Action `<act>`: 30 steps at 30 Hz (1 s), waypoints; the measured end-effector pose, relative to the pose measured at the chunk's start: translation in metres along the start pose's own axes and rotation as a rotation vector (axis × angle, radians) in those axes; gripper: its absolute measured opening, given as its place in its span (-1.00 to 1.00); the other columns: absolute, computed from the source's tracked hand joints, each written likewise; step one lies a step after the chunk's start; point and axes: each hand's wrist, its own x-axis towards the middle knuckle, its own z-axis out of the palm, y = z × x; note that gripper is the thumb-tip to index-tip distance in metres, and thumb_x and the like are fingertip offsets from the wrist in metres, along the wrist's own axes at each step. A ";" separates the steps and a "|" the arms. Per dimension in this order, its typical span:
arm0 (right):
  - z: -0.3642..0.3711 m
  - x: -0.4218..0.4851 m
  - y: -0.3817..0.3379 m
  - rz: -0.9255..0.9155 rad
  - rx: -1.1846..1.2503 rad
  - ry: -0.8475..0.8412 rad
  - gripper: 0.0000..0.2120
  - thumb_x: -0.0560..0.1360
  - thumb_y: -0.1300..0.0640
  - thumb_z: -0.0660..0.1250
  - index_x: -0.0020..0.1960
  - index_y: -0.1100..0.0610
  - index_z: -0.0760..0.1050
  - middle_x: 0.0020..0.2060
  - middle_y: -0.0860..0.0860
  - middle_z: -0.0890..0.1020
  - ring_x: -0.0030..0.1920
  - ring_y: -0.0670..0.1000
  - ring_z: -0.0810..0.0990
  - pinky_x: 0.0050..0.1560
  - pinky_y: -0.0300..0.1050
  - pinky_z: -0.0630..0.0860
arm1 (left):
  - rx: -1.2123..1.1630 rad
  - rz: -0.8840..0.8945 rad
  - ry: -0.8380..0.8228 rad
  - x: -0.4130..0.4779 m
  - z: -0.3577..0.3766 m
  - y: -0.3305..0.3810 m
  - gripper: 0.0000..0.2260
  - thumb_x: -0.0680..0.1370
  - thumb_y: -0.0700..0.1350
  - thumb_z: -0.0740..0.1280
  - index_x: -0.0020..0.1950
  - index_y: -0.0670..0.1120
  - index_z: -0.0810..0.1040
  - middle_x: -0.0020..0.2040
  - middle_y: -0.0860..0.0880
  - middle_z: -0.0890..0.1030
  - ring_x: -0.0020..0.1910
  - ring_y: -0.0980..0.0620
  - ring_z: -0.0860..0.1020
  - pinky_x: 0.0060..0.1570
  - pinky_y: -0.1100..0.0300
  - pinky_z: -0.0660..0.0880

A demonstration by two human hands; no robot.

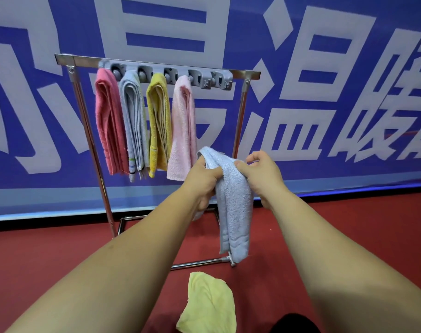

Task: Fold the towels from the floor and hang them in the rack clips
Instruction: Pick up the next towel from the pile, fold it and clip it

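Now, blue towel within curled fingers of left hand and right hand

A towel lies on the floor before the rack.

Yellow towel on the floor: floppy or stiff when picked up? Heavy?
Probably floppy: the yellow towel lies crumpled in soft folds on the red floor. Likely light; it looks thin. It should drape like the blue towel, which hangs limp from the left hand and right hand.
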 end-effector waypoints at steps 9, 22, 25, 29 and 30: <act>0.004 -0.020 -0.014 -0.338 -0.532 -0.133 -0.59 0.45 -0.04 0.39 0.24 0.00 0.36 -0.06 -0.01 0.63 -0.04 0.14 0.59 -0.07 0.05 0.56 | -0.013 -0.037 0.145 0.001 0.013 -0.002 -0.69 0.54 -0.37 0.30 0.22 -0.11 0.59 -0.01 -0.21 0.74 -0.24 -0.06 0.72 -0.36 0.16 0.57; 0.013 -0.027 -0.014 -0.452 -0.501 -0.226 -0.49 0.53 0.19 0.30 0.45 -0.02 0.32 -0.12 -0.04 0.50 -0.13 0.09 0.49 -0.27 -0.08 0.33 | -0.014 0.010 0.138 0.005 0.008 -0.003 -0.24 0.35 -0.32 0.35 0.53 0.11 0.39 0.11 -0.09 0.76 0.05 -0.11 0.77 0.06 -0.22 0.71; 0.003 -0.024 -0.008 -0.335 -0.312 -0.158 -0.60 0.52 0.11 0.34 0.33 -0.07 0.38 -0.22 0.00 0.61 -0.18 0.06 0.61 -0.22 -0.02 0.52 | -0.018 0.036 0.129 0.007 0.008 -0.003 -0.27 0.41 -0.39 0.29 0.55 0.08 0.38 0.15 -0.15 0.74 0.04 -0.15 0.75 0.07 -0.14 0.69; -0.008 -0.005 0.007 0.021 -0.087 0.056 -0.75 0.53 -0.04 0.36 0.16 0.04 0.50 -0.18 -0.02 0.64 -0.07 0.11 0.64 0.00 0.10 0.56 | -0.089 0.065 0.055 0.004 0.003 0.000 -0.45 0.56 -0.46 0.32 0.47 -0.04 0.47 0.22 -0.18 0.73 0.18 -0.23 0.72 0.04 -0.10 0.67; -0.009 -0.002 0.010 0.100 -0.042 -0.005 -0.66 0.52 -0.17 0.38 0.14 0.06 0.56 -0.13 -0.05 0.67 -0.01 0.08 0.64 0.07 0.10 0.55 | -0.131 0.057 0.034 0.003 0.003 0.002 -0.49 0.57 -0.46 0.34 0.45 -0.06 0.49 0.23 -0.19 0.73 0.21 -0.26 0.71 0.09 -0.13 0.68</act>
